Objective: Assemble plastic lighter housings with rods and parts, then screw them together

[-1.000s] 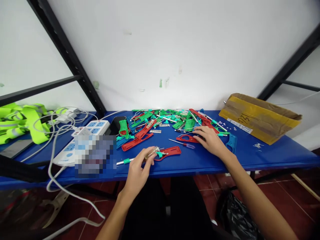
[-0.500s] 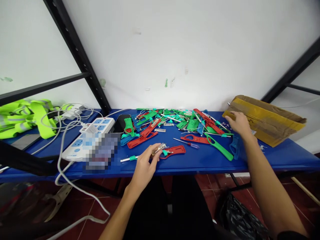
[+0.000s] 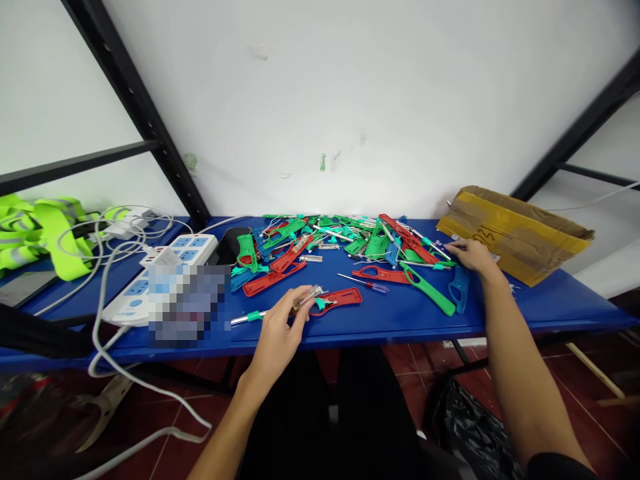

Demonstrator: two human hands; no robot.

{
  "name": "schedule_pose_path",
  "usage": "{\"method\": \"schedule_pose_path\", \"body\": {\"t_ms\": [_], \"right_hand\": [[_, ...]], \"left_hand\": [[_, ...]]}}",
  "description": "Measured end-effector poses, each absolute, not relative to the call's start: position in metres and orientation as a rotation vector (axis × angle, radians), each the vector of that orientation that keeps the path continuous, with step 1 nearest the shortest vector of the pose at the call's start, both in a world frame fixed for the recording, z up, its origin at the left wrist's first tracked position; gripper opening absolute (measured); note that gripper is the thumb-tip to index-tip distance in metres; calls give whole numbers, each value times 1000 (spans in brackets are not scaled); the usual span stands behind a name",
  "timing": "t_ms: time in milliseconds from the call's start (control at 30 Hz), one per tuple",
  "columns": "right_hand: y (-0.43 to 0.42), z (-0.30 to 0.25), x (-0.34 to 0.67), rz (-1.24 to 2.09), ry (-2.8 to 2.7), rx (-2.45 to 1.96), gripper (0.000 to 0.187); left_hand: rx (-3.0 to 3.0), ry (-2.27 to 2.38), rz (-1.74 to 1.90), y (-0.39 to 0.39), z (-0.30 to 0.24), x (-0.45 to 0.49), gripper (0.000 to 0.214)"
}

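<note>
My left hand (image 3: 280, 330) pinches a small clear tube part (image 3: 307, 297) at the near edge of the blue table (image 3: 550, 303), beside a red plastic handle shell (image 3: 340, 299) and a green-collared metal rod (image 3: 247, 317). My right hand (image 3: 470, 257) rests on the table at the right end of a heap of red, green and blue handle shells and rods (image 3: 350, 240), fingers curled down by small white bits; whether it holds anything is hidden. A long green shell (image 3: 430, 293) and a blue shell (image 3: 459, 288) lie next to it. A small screwdriver (image 3: 365, 284) lies mid-table.
A folded cardboard box (image 3: 515, 233) lies at the back right. A white power strip (image 3: 165, 267) with tangled white cables, a dark phone (image 3: 227, 247) and neon-yellow vests (image 3: 40, 233) sit on the left. Black shelf struts (image 3: 145, 127) frame the wall. A black bag (image 3: 465, 427) lies on the red floor.
My right hand went from the red shell mid-table out toward the cardboard box, then dropped back onto the table by the pile's right end. My left hand kept its pinch on the tube.
</note>
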State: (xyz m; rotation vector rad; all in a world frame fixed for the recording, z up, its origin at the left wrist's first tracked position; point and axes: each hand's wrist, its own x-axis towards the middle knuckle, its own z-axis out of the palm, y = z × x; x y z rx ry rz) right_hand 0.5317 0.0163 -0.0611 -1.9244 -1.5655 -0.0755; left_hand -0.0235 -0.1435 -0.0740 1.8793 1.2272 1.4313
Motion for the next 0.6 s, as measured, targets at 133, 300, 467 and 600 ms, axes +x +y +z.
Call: {"method": "schedule_pose_path", "body": {"t_ms": [133, 300, 467, 600], "right_hand": [[16, -60, 527, 6, -1522, -2115, 12], [17, -59, 512, 6, -1501, -2214, 15], [13, -53, 494, -54, -1494, -2160, 21], [0, -31, 474, -162, -1392, -2021, 17]], "left_hand": [[1874, 1225, 1424, -143, -73, -22, 26], [1879, 1219, 1433, -143, -72, -21, 28], [1898, 1221, 1430, -143, -74, -22, 26], [1921, 1246, 1420, -143, -76, -22, 26]]}}
